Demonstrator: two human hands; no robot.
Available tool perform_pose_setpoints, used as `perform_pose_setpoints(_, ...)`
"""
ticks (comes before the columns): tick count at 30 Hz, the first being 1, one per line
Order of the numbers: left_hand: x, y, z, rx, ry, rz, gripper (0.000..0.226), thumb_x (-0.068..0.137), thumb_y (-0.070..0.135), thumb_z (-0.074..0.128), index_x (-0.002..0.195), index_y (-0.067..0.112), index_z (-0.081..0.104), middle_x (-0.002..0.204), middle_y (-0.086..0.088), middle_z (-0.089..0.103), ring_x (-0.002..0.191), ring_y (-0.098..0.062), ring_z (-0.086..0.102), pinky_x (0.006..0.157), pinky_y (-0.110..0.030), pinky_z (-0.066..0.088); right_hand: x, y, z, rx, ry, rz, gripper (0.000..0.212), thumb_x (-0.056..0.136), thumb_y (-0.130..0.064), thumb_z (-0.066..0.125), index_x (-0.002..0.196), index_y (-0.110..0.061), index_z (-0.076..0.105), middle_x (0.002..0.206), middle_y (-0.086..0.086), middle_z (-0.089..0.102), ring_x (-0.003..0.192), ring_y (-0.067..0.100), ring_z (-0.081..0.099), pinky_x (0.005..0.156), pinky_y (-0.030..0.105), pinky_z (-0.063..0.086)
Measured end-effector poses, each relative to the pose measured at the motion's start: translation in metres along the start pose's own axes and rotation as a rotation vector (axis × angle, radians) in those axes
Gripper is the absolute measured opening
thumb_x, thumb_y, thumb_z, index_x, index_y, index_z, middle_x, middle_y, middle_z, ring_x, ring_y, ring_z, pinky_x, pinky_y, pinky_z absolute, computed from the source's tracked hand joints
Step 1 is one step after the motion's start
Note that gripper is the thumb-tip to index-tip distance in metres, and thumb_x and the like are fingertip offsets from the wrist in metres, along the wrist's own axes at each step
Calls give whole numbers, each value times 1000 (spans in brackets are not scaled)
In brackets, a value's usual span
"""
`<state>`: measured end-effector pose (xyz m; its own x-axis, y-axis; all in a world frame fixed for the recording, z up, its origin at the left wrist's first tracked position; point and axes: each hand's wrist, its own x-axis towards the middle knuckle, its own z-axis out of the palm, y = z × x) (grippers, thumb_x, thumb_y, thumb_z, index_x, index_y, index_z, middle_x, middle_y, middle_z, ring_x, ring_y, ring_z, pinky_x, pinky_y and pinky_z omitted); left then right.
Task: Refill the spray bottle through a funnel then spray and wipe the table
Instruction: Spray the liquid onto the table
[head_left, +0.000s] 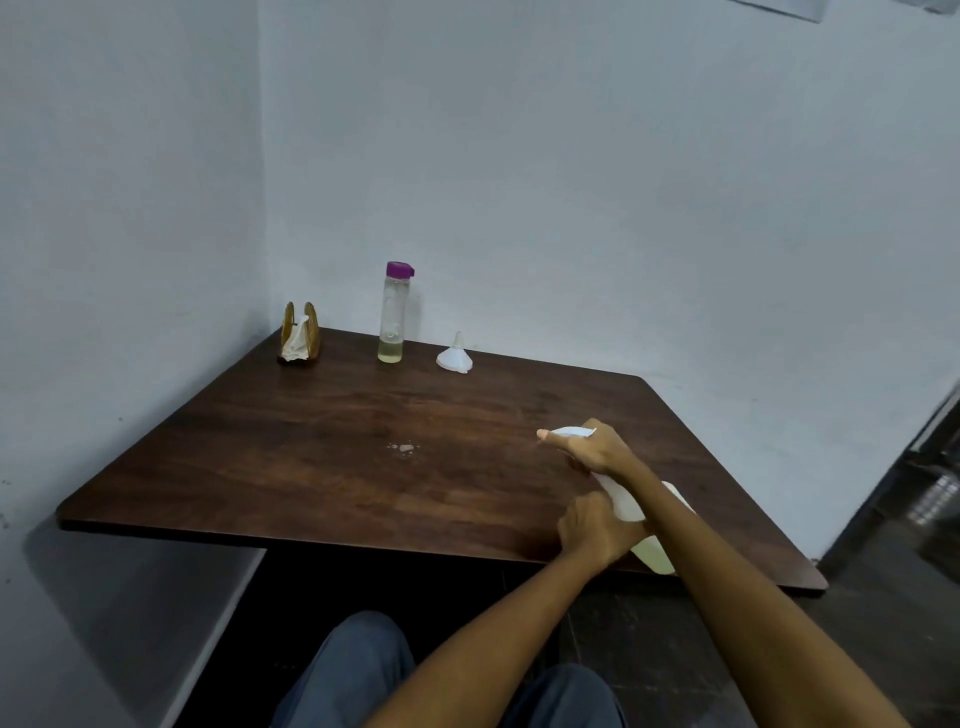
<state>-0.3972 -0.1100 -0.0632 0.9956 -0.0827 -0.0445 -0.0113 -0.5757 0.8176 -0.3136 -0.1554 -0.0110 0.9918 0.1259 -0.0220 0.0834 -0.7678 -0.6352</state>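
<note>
while the right hand (592, 449) is curling round the head of the white plastic spray bottle (626, 501), thumb stretched forward, the left hand (597, 532) is gripping its body, tilting it over the near right part of the dark brown wooden surface (311, 467). small droplets (402, 448) are sitting mid-surface. by the far edge, a white plastic funnel (455, 356) is resting mouth-down, near a clear purple-capped bottle (392, 314) and a wooden napkin holder (300, 332).

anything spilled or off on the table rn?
Small wet patch mid-table, droplets left of the spray bottle both hands hold; likely spray, not a spill. Funnel sits upside down by the wall. Nothing else stands out.
</note>
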Motion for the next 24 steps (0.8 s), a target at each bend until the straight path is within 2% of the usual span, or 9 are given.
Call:
perform_pose_setpoints(3, 1, -2, 0, -9, 21, 0, 62, 76, 58, 63, 118, 12, 58, 117, -7, 65, 110, -24, 61, 86, -36, 49, 4, -2, 4, -18, -50, 3, 30, 78, -61, 60, 72, -34, 70, 60, 5, 62, 60, 17, 59, 72, 32, 51)
perform_pose_setpoints(6, 2, -4, -2, -33, 54, 8, 70, 73, 59, 65, 125, 13, 53, 120, -6, 63, 113, -25, 60, 87, -37, 49, 5, -5, 3, 42, -127, 42, 33, 81, -56, 61, 83, -24, 71, 70, 4, 70, 66, 18, 69, 54, 25, 54)
perform_pose_setpoints(7, 2, -4, -2, -33, 56, 7, 71, 72, 60, 66, 124, 14, 53, 120, -6, 63, 112, -25, 60, 87, -38, 49, 6, -4, 3, 43, -132, 41, 34, 81, -56, 61, 80, -23, 71, 68, 3, 70, 68, 19, 70, 54, 26, 56)
perform_pose_setpoints(10, 5, -3, 1, -3, 39, -3, 65, 73, 60, 64, 117, 13, 59, 117, -7, 64, 110, -26, 61, 86, -38, 49, 8, 3, 4, -10, -13, 56, 35, 75, -63, 62, 63, -31, 68, 61, 1, 66, 68, 19, 65, 74, 33, 54)
perform_pose_setpoints(12, 6, -3, 3, 4, 21, -12, 61, 75, 58, 64, 113, 12, 60, 115, -8, 65, 109, -26, 62, 85, -38, 49, 8, 6, 6, -122, 6, 78, 39, 73, -67, 58, 85, -32, 71, 78, 0, 66, 73, 15, 59, 81, 32, 49)
perform_pose_setpoints(14, 5, -3, 4, -10, 22, -17, 61, 75, 57, 64, 116, 12, 59, 116, -7, 65, 110, -25, 61, 86, -38, 49, 7, 6, 7, -148, -23, 111, 56, 75, -66, 59, 102, -17, 64, 87, -1, 63, 80, 16, 59, 80, 30, 47)
perform_pose_setpoints(18, 3, -4, 4, -23, 50, 3, 71, 71, 61, 66, 123, 14, 53, 119, -6, 63, 112, -25, 60, 88, -38, 50, 8, 2, 4, 38, -178, 87, 40, 83, -45, 65, 91, -6, 61, 56, -2, 67, 88, 30, 71, 89, 39, 56)
perform_pose_setpoints(22, 2, -3, 3, -28, 53, -5, 75, 70, 61, 66, 125, 12, 52, 119, -6, 64, 112, -24, 60, 90, -39, 51, 6, 3, 2, 75, -187, 64, 34, 88, -35, 62, 107, -6, 62, 54, -2, 66, 93, 31, 70, 98, 42, 51)
perform_pose_setpoints(24, 1, -2, 3, -16, 48, -11, 67, 73, 59, 66, 120, 12, 56, 118, -6, 64, 112, -25, 61, 90, -38, 50, 7, 4, 5, 6, -132, 73, 37, 85, -39, 62, 108, -11, 65, 73, 5, 69, 95, 28, 68, 98, 42, 51)
